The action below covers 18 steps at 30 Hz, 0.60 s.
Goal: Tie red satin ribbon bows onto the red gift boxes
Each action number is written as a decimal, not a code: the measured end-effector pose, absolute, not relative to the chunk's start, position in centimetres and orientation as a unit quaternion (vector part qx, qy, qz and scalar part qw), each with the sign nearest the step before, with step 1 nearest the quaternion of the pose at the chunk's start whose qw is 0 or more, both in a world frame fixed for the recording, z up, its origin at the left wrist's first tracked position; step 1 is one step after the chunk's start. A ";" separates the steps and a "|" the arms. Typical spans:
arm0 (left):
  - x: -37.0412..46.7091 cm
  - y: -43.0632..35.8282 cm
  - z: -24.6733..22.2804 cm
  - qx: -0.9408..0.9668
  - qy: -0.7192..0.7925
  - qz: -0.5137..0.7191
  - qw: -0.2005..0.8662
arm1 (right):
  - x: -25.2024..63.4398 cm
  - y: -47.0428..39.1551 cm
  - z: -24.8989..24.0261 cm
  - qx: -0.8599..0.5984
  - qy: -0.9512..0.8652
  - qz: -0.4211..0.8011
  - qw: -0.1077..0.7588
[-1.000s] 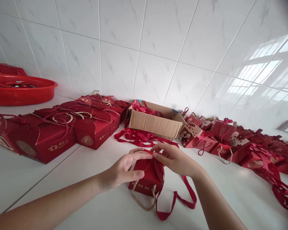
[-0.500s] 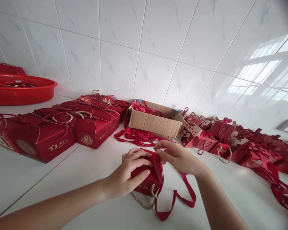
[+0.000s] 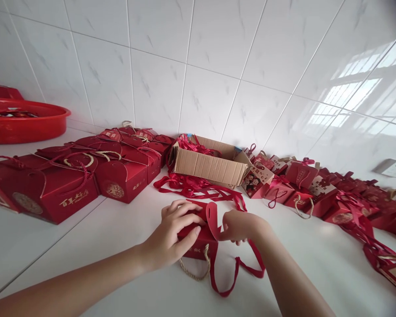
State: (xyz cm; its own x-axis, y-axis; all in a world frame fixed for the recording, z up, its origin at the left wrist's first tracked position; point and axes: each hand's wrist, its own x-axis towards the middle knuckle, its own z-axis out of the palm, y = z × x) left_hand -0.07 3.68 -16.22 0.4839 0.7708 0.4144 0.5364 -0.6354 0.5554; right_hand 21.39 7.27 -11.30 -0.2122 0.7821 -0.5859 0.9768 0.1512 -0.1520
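Note:
A small red gift box (image 3: 198,252) with a beige rope handle (image 3: 196,277) stands on the white surface. Spread over its top, with the thumb on the near side, my left hand (image 3: 178,231) grips the box. A slotted red end flap (image 3: 212,218) sticks up at the box's right end. My right hand (image 3: 239,225) is at that flap, its fingers curled and a fingertip at the flap's lower edge; what they hold, if anything, is hidden. A dark red ribbon (image 3: 226,293) loops down from the box's right end and runs back up beneath my right hand.
Behind the box is an open cardboard carton (image 3: 211,167) with red ribbons; more ribbons (image 3: 185,187) lie before it. Larger red boxes (image 3: 119,176) with rope handles stand left, near a red basin (image 3: 26,127). Many small gift boxes (image 3: 303,176) line the tiled wall on the right.
My right hand has moved from the top of the flap down to its outer right side. The flap now stands free with its slot showing. My left hand has stayed on the box.

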 end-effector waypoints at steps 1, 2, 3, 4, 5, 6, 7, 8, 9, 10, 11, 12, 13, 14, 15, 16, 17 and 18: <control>-0.1 3.7 -16.2 0.839 0.394 0.334 0.171 | 21.1 7.7 -12.0 0.602 0.729 -0.260 0.199; -0.2 3.8 -16.2 0.837 0.397 0.338 0.167 | 20.9 8.0 -12.5 0.601 0.728 -0.261 0.203; -0.2 3.9 -16.3 0.836 0.398 0.341 0.165 | 20.8 8.4 -13.0 0.596 0.732 -0.263 0.199; -0.2 4.0 -16.3 0.835 0.397 0.345 0.164 | 20.7 8.7 -13.5 0.587 0.741 -0.265 0.189; -0.3 4.0 -16.4 0.833 0.395 0.351 0.163 | 20.8 9.0 -13.8 0.575 0.754 -0.267 0.172; -0.3 4.1 -16.5 0.831 0.393 0.359 0.161 | 20.9 9.2 -14.0 0.563 0.767 -0.269 0.149; -0.3 4.1 -16.5 0.829 0.389 0.368 0.159 | 21.0 9.4 -14.2 0.554 0.778 -0.269 0.124; -0.3 4.1 -16.5 0.827 0.386 0.378 0.157 | 21.1 9.5 -14.3 0.549 0.785 -0.269 0.099; -0.3 4.1 -16.5 0.824 0.382 0.389 0.154 | 21.2 9.6 -14.3 0.549 0.789 -0.267 0.074; -0.3 4.1 -16.5 0.822 0.378 0.398 0.152 | 21.4 9.7 -14.3 0.552 0.789 -0.266 0.050; -0.4 4.1 -16.5 0.820 0.374 0.405 0.150 | 21.6 9.8 -14.2 0.558 0.786 -0.267 0.025; -0.4 4.1 -16.5 0.819 0.372 0.411 0.149 | 21.8 9.9 -14.0 0.565 0.781 -0.266 -0.006; -0.4 4.1 -16.5 0.817 0.372 0.415 0.150 | 22.0 10.0 -13.8 0.575 0.774 -0.263 -0.044; -0.4 4.1 -16.4 0.815 0.373 0.416 0.152 | 22.2 10.1 -13.6 0.586 0.763 -0.257 -0.091; -0.5 4.1 -16.4 0.814 0.374 0.416 0.155 | 22.4 10.2 -13.4 0.597 0.749 -0.247 -0.146; -0.5 4.1 -16.5 0.814 0.376 0.414 0.158 | 22.6 10.3 -13.2 0.607 0.730 -0.235 -0.206; -0.5 4.1 -16.5 0.814 0.377 0.412 0.160 | 22.7 10.4 -13.0 0.613 0.708 -0.226 -0.268; -0.5 4.1 -16.5 0.814 0.377 0.411 0.161 | 22.7 10.4 -12.8 0.612 0.686 -0.224 -0.325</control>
State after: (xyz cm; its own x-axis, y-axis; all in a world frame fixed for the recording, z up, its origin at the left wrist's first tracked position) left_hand -0.47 4.14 -16.53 0.3783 0.7470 0.5468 0.4820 -0.6632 0.5726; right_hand 22.71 10.40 -12.75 -0.0409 0.9842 0.1720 0.6938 0.1518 -0.7040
